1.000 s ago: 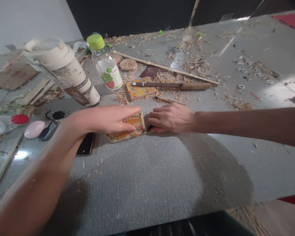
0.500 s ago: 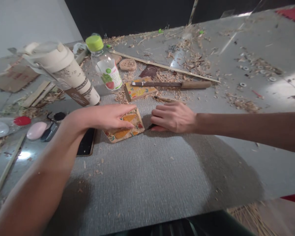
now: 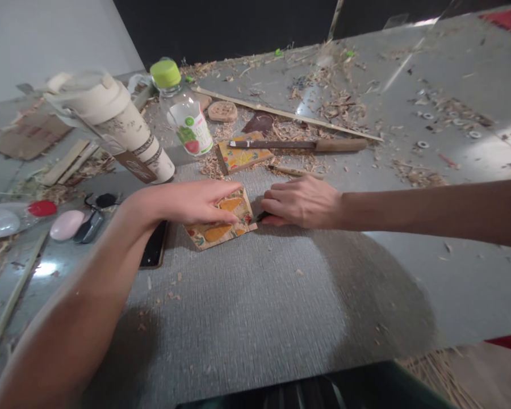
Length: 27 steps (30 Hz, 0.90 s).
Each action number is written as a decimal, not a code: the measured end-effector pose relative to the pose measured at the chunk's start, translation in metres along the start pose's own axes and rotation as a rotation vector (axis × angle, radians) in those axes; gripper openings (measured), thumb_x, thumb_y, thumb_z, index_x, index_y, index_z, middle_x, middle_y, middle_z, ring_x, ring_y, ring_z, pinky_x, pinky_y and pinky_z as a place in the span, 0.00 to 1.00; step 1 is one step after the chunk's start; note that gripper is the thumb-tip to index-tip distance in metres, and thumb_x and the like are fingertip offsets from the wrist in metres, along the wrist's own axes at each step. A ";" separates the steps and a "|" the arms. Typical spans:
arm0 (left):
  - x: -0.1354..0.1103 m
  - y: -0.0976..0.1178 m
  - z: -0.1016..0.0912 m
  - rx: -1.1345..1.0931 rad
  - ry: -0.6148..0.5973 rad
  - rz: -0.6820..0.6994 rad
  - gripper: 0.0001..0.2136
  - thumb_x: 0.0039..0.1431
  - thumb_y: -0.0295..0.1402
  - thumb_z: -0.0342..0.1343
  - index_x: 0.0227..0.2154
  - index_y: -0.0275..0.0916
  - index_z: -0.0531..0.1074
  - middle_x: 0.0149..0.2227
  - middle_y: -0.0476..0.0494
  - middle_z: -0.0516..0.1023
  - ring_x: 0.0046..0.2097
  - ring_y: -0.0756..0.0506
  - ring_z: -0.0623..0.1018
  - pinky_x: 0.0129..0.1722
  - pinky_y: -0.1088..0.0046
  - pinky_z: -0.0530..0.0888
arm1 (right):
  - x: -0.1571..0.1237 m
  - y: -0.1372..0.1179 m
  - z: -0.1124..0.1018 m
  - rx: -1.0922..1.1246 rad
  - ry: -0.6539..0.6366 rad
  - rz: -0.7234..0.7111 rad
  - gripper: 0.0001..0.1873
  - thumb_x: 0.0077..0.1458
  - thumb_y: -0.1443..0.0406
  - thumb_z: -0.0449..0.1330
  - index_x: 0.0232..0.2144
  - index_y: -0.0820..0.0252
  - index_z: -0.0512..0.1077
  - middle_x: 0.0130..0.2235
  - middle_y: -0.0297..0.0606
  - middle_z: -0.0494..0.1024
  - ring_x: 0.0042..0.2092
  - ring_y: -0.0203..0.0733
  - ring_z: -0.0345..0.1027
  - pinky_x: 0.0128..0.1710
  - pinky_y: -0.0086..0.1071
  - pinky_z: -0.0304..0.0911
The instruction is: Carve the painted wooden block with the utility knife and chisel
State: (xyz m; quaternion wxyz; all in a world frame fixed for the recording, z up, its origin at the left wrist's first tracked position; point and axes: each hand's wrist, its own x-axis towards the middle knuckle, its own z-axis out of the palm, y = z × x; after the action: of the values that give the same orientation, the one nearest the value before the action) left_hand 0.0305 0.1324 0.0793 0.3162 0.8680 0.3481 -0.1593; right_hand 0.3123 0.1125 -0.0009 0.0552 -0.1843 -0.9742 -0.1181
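Observation:
My left hand [image 3: 191, 201] is closed over a flat wooden block [image 3: 219, 232] with a colourful orange, red and green pattern, thumb on top and fingers along its far edge. To the right, my right hand [image 3: 300, 201] is closed in a fist round a slim dark tool [image 3: 262, 216], most of which is hidden in the palm. The tool's dark end meets or nearly meets the block's right corner. Both hands rest low over a grey textured mat [image 3: 255, 307].
Behind the hands lie a second patterned block [image 3: 242, 162], a long wood-handled tool [image 3: 340, 145], a thin pen-like stick [image 3: 296, 171] and a bamboo strip [image 3: 289, 113]. A bottle [image 3: 187, 119], a tumbler [image 3: 119, 130] and a phone [image 3: 154, 247] are left. Wood shavings [image 3: 336, 108] litter the table.
The block and my left hand sit slightly further right in view, as does most of the scene. My right hand stays almost in place, its tool end now closer to the block's corner.

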 end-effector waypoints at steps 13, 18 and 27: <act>0.011 -0.015 -0.001 -0.036 -0.020 0.046 0.29 0.67 0.53 0.55 0.62 0.38 0.69 0.60 0.38 0.80 0.59 0.36 0.77 0.58 0.67 0.69 | 0.005 0.007 0.002 0.102 -0.046 -0.004 0.29 0.81 0.47 0.41 0.49 0.59 0.75 0.39 0.37 0.82 0.34 0.37 0.69 0.29 0.38 0.37; 0.010 -0.009 -0.001 -0.014 0.000 0.037 0.25 0.67 0.52 0.55 0.58 0.40 0.71 0.57 0.39 0.81 0.54 0.37 0.79 0.57 0.65 0.71 | 0.006 0.007 0.001 0.111 -0.059 -0.042 0.29 0.81 0.47 0.41 0.48 0.59 0.75 0.42 0.38 0.82 0.37 0.38 0.70 0.29 0.38 0.38; 0.000 -0.021 -0.003 0.072 0.073 -0.088 0.37 0.65 0.56 0.53 0.70 0.38 0.64 0.74 0.33 0.68 0.70 0.29 0.70 0.68 0.56 0.66 | 0.005 0.005 0.000 0.059 -0.025 -0.123 0.31 0.81 0.48 0.39 0.42 0.59 0.74 0.37 0.38 0.79 0.36 0.39 0.67 0.30 0.37 0.41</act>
State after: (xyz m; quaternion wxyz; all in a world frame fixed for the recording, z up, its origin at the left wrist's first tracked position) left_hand 0.0161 0.1461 0.0718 0.2645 0.8680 0.3911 -0.1539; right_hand 0.3096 0.1184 0.0008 0.0411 -0.1236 -0.9874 -0.0899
